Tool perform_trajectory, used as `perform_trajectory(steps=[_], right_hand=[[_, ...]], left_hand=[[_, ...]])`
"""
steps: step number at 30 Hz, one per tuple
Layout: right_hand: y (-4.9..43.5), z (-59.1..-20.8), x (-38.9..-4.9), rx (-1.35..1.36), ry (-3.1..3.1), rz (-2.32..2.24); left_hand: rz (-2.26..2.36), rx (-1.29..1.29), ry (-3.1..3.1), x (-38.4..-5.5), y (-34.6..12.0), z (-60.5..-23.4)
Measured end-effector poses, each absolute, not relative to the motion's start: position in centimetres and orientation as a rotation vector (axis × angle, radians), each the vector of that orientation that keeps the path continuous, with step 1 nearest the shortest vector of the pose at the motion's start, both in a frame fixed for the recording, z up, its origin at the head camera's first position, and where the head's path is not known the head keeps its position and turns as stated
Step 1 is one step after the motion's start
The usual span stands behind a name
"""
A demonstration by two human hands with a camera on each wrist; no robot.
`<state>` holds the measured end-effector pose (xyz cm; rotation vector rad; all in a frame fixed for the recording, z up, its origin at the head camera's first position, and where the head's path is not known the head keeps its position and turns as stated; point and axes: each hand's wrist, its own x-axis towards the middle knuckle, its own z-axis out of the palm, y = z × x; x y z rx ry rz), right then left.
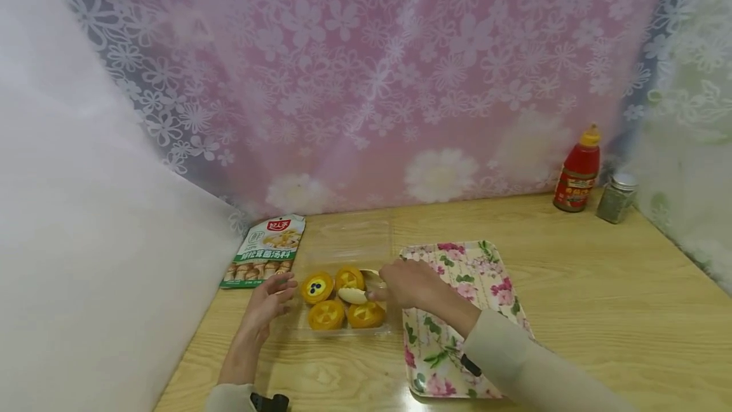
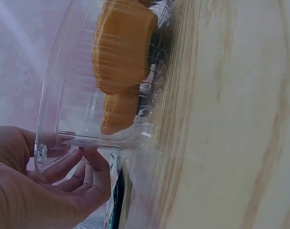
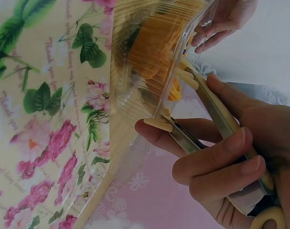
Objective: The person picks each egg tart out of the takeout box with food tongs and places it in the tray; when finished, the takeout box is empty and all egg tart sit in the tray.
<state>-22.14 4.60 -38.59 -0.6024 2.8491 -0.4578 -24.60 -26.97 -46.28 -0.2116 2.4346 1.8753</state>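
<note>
While my left hand point(image 1: 265, 304) pinches the clear plastic box point(image 1: 350, 332) at its 9 o'clock edge, my right hand point(image 1: 408, 285) grips the serving tongs point(image 1: 352, 297), tips apart right by the egg tart point(image 1: 346, 277) sitting at 1 o'clock inside. Looks like the pick-up step on my feed, so next probably calls for a soft squeeze tbh.

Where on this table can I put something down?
The widest bare patch of table lies right of the floral tray, nearer than the red bottle and jar. A smaller one lies in front of the clear container, left of the tray. It's crowded around the container: tarts, tongs, left hand, right hand, and bag.
</note>
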Motion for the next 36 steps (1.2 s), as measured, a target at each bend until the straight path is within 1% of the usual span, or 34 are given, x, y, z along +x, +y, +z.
perform_trajectory(steps=[14,23,30,36], right_hand=[[6.0,-38.8,-23.0,-0.617,2.726,-0.637],[7.9,-39.1,-23.9,-0.740,2.581,-0.858],[9.9,-38.7,-23.8,-0.830,2.450,-1.050],[11.5,-38.1,-23.2,-0.779,2.284,-1.189]], left_hand=[[1.835,-0.219,2.434,-24.6,-27.0,-45.8],[1.828,-0.266,2.453,-24.4,-26.5,-45.2],[1.822,-0.283,2.454,-24.5,-26.5,-45.1],[1.830,-0.285,2.455,-24.6,-26.4,-45.1]])
